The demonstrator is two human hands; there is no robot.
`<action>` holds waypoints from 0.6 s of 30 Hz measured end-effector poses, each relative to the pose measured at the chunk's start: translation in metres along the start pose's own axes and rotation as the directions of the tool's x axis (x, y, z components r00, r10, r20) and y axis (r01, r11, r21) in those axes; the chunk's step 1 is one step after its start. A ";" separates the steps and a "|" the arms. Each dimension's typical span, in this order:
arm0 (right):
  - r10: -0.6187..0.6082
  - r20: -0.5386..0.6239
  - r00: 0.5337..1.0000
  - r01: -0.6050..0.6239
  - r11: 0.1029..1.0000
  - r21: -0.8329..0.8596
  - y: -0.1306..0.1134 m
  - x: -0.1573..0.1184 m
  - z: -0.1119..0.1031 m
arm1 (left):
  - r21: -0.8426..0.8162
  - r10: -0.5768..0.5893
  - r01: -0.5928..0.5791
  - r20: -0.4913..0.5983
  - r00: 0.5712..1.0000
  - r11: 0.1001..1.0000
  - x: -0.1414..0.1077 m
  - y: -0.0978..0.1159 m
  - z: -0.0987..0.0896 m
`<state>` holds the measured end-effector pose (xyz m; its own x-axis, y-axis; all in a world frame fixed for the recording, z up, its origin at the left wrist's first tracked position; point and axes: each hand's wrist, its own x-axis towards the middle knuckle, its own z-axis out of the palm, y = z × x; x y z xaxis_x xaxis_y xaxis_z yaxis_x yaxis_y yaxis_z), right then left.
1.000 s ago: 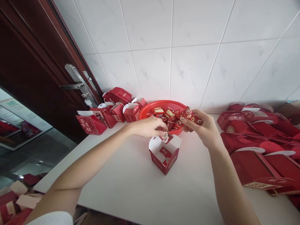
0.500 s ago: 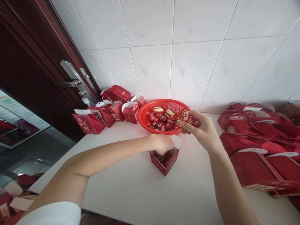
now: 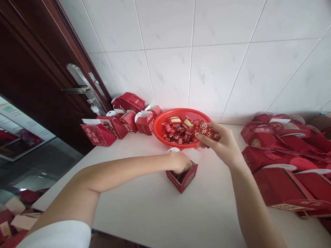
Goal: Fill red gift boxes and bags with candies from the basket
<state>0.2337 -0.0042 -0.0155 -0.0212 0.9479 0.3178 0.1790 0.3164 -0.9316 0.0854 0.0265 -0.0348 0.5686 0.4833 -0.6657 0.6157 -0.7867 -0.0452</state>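
Observation:
A small red gift box [image 3: 181,182] stands open-topped on the white table, its flaps raised. My left hand [image 3: 181,163] reaches down into it, and the box walls hide the fingers. Between the thumb and fingers of my right hand [image 3: 222,142] is a flat red packet [image 3: 205,133] printed with a flower and gold characters. That packet is held over the right rim of a red plastic basket [image 3: 161,137], which contains many red-wrapped candies [image 3: 178,130]. The basket sits just behind the box.
Red gift boxes [image 3: 99,134] cluster at the back left beside a dark door [image 3: 31,51] with a metal handle. More red boxes [image 3: 274,187] fill the right side. Tiled wall rises behind the white table [image 3: 160,217]. Loose box pieces [image 3: 18,217] lie at lower left.
My left hand has sunk a little deeper into the gift box, and a white rounded flap now shows behind it. My right hand still holds the packet in nearly the same place.

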 end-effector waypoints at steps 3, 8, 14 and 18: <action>-0.001 0.002 1.000 0.001 1.000 -0.006 0.000 0.000 0.000 | 0.007 0.011 -0.011 0.006 1.000 1.000 0.004 0.001 0.003; 0.012 0.000 1.000 -0.012 1.000 -0.001 0.000 0.000 0.000 | -0.018 0.051 -0.051 -0.025 0.998 0.999 0.002 0.000 0.002; 0.010 0.006 1.000 -0.010 1.000 -0.003 0.001 0.001 0.001 | 0.007 0.046 -0.046 0.009 0.999 0.999 -0.007 -0.004 -0.007; 0.003 0.006 1.000 -0.003 1.000 -0.004 0.002 0.001 0.001 | -0.034 0.044 -0.042 0.059 0.997 0.999 -0.004 -0.002 -0.003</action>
<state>0.2332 -0.0023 -0.0170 -0.0263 0.9489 0.3143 0.1826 0.3137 -0.9318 0.0831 0.0273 -0.0298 0.5622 0.4245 -0.7097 0.6092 -0.7930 0.0082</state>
